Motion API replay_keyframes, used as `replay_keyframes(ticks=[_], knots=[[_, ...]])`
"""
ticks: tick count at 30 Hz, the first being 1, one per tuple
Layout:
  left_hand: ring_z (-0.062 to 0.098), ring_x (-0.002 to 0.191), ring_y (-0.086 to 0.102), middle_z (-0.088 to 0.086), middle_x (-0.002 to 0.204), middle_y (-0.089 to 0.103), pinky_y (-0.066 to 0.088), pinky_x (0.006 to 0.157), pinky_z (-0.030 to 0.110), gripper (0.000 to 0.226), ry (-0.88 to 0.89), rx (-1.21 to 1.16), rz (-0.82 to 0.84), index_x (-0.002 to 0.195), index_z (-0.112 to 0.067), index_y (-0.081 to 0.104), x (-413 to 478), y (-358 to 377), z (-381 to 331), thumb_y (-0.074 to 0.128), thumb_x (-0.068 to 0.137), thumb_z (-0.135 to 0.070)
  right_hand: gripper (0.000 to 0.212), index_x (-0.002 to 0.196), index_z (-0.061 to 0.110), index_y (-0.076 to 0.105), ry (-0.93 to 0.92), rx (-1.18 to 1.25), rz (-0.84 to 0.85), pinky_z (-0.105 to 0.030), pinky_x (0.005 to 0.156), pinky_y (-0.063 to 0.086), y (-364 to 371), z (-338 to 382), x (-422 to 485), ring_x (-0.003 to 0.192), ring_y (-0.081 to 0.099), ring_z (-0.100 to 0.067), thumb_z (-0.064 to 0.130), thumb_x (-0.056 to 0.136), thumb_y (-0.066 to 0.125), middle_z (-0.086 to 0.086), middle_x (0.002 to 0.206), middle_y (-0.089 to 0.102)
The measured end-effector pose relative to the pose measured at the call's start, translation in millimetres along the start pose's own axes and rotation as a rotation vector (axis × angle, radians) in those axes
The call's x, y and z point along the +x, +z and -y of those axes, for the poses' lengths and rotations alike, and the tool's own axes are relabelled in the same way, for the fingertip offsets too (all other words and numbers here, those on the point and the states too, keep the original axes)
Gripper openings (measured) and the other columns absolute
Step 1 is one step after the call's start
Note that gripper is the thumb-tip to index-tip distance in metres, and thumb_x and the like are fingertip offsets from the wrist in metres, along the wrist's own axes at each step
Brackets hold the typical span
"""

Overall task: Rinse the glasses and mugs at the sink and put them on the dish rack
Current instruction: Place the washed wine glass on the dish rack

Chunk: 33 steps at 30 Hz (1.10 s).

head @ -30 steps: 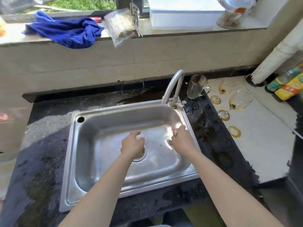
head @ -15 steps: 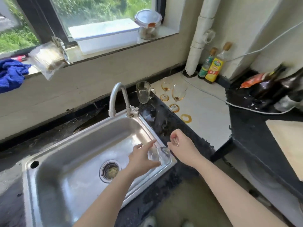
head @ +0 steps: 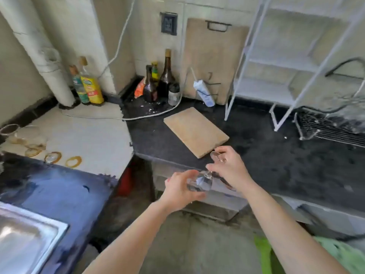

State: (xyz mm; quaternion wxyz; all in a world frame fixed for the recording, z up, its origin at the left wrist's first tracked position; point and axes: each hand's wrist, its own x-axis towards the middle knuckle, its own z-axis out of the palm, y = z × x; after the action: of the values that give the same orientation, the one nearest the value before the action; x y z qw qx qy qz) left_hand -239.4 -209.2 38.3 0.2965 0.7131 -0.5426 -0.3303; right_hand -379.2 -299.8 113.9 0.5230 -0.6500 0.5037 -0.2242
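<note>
A clear stemmed wine glass (head: 199, 182) lies on its side in the air between my hands, over the floor just before the dark counter's edge. My left hand (head: 178, 191) cups its bowl. My right hand (head: 230, 168) pinches the stem, and the foot of the glass shows above its fingers. The wire dish rack (head: 333, 129) sits on the dark counter at the far right, blurred. The steel sink (head: 29, 234) shows only a corner at the lower left. Other stemmed glasses (head: 21, 139) stand at the left edge on the pale counter.
A wooden cutting board (head: 195, 131) lies flat on the dark counter just beyond my hands. A white shelf frame (head: 284, 62) stands behind the rack. Bottles (head: 158, 82) crowd the corner, and a white cable (head: 146, 115) runs across the counter. Brown ring stains (head: 73, 161) mark the pale counter.
The view has swung right from the sink to the dark counter. Both hands have carried the glass away from the sink, towards the counter that bears the rack.
</note>
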Motion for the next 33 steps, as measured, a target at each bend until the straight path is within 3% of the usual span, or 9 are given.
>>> replay_keyframes(ticks=[3, 11, 13, 17, 21, 25, 28, 31, 33], knots=[[0.012, 0.122, 0.048, -0.013, 0.126, 0.058, 0.033, 0.107, 0.042, 0.065, 0.066, -0.009, 0.08, 0.131, -0.032, 0.051, 32.6, 58.7, -58.7, 0.076, 0.073, -0.048, 0.039, 0.112, 0.016, 0.055, 0.108, 0.212, -0.131, -0.022, 0.057, 0.041, -78.6, -32.7, -5.0, 0.063, 0.052, -0.008, 0.005, 0.079, 0.073, 0.001, 0.097, 0.061], [0.008, 0.095, 0.06, -0.021, 0.1, 0.064, 0.046, 0.095, 0.044, 0.072, 0.097, -0.06, 0.292, 0.115, -0.041, 0.057, 92.6, 184.8, -161.6, 0.067, 0.048, -0.066, 0.031, 0.108, 0.008, 0.066, 0.25, 0.518, -0.37, -0.02, 0.058, 0.042, -228.1, -108.5, -17.5, 0.06, 0.051, -0.011, -0.004, 0.079, 0.067, -0.001, 0.082, 0.061], [0.002, 0.088, 0.061, -0.024, 0.094, 0.064, 0.047, 0.095, 0.042, 0.067, 0.111, -0.07, 0.336, 0.111, -0.045, 0.058, 105.5, 203.5, -182.3, 0.068, 0.047, -0.065, 0.022, 0.097, 0.011, 0.069, 0.279, 0.562, -0.423, -0.02, 0.058, 0.042, -252.4, -123.0, -15.2, 0.057, 0.051, -0.01, -0.002, 0.08, 0.067, -0.002, 0.076, 0.058], [-0.001, 0.082, 0.061, -0.024, 0.09, 0.064, 0.05, 0.089, 0.039, 0.045, 0.169, -0.031, 0.364, 0.091, -0.061, 0.053, 139.1, 233.1, -217.8, 0.07, 0.05, -0.06, 0.002, 0.079, 0.012, 0.07, 0.32, 0.438, -0.564, -0.02, 0.055, 0.042, -293.4, -142.6, -2.5, 0.06, 0.054, -0.01, 0.012, 0.081, 0.07, -0.004, 0.072, 0.061], [0.006, 0.088, 0.062, -0.02, 0.094, 0.066, 0.051, 0.086, 0.042, 0.057, 0.247, 0.026, 0.394, 0.107, -0.046, 0.055, 192.7, 261.1, -249.0, 0.071, 0.055, -0.063, 0.013, 0.08, 0.01, 0.073, 0.235, 0.279, -0.627, -0.012, 0.05, 0.041, -337.0, -150.6, 26.7, 0.051, 0.053, 0.003, 0.02, 0.086, 0.068, 0.001, 0.067, 0.063], [0.01, 0.078, 0.06, -0.015, 0.092, 0.066, 0.054, 0.08, 0.042, 0.061, 0.275, 0.047, 0.43, 0.112, -0.043, 0.055, 255.7, 289.5, -279.6, 0.07, 0.057, -0.062, 0.014, 0.071, 0.019, 0.073, 0.197, 0.234, -0.692, -0.024, 0.065, 0.047, -380.7, -156.9, 75.0, 0.063, 0.058, -0.005, 0.018, 0.084, 0.068, 0.008, 0.065, 0.067], [0.01, 0.092, 0.062, -0.01, 0.106, 0.065, 0.053, 0.086, 0.039, 0.072, 0.277, 0.089, 0.473, 0.126, -0.037, 0.051, 304.8, 305.8, -300.9, 0.071, 0.06, -0.059, 0.015, 0.068, 0.015, 0.074, 0.193, 0.222, -0.706, -0.024, 0.062, 0.044, -415.2, -160.1, 114.2, 0.06, 0.056, -0.006, 0.017, 0.083, 0.07, 0.005, 0.061, 0.065], [0.019, 0.106, 0.06, 0.0, 0.119, 0.063, 0.05, 0.095, 0.034, 0.067, 0.273, 0.163, 0.495, 0.131, -0.024, 0.051, 349.1, 316.3, -320.3, 0.076, 0.069, -0.026, 0.014, 0.067, 0.017, 0.076, 0.179, 0.164, -0.72, -0.03, 0.063, 0.044, -448.2, -168.4, 153.5, 0.063, 0.058, -0.012, 0.017, 0.08, 0.073, -0.004, 0.064, 0.068], [0.023, 0.13, 0.044, 0.004, 0.142, 0.047, 0.041, 0.104, 0.03, 0.073, 0.266, 0.259, 0.509, 0.142, -0.015, 0.041, 375.0, 323.7, -327.2, 0.071, 0.076, -0.013, 0.01, 0.071, 0.015, 0.078, 0.188, 0.098, -0.746, -0.032, 0.066, 0.046, -468.4, -176.9, 178.9, 0.066, 0.061, -0.017, 0.016, 0.08, 0.073, -0.011, 0.069, 0.071]])
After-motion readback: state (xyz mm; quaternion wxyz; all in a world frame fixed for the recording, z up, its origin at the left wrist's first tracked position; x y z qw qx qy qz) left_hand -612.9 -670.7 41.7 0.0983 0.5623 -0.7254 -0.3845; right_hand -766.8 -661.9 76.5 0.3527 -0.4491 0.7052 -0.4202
